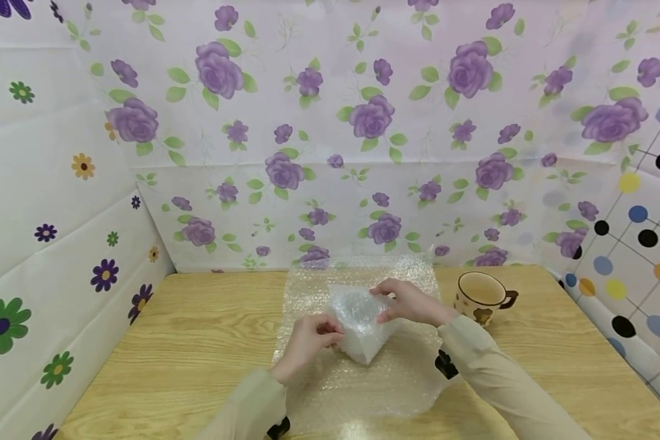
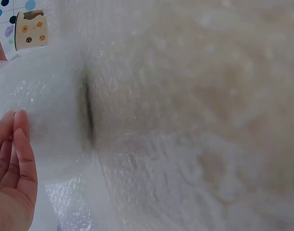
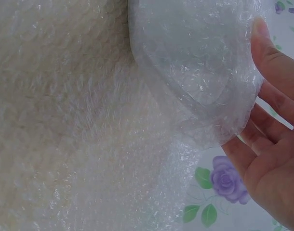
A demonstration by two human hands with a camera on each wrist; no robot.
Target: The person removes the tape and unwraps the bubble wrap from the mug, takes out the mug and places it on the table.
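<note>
A round whitish thing wrapped in bubble wrap [image 1: 357,321] sits at the middle of the table; the layers blur its kind. My left hand [image 1: 310,339] pinches the wrap at its near left side, and the left wrist view shows thumb and fingertips [image 2: 21,118] meeting there. At the far right side, my right hand [image 1: 412,302] holds the bundle, the thumb apart from the fingers along its edge in the right wrist view. Beneath the bundle a large sheet of bubble wrap [image 1: 363,391] lies spread over the wood.
A cream mug [image 1: 481,297] with brown prints and a dark handle stands to the right of the sheet. The wooden table [image 1: 198,342] meets flowered cloth walls [image 1: 330,201] at the back. Black wrist mounts [image 1: 447,365] hang below the forearms.
</note>
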